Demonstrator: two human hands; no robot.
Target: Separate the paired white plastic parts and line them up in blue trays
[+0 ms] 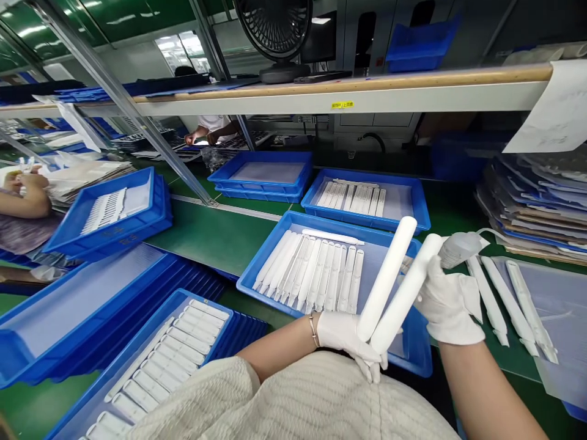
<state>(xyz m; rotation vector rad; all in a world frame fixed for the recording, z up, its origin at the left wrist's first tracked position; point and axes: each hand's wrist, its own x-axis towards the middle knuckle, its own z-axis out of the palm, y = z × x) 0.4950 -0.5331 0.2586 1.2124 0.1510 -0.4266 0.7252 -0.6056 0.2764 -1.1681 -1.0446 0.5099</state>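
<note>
Grip, left gloved hand: clenched on two long white plastic tubes. Right gloved hand: steadying upper tube, seemingly clenched, above blue plastic tray.

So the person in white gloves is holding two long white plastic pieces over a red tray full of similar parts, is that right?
Not quite: the tray is blue, not red. The head view shows both gloved hands, left hand and right hand, holding two long white plastic pieces over that blue tray, which holds a row of similar white parts.
</note>
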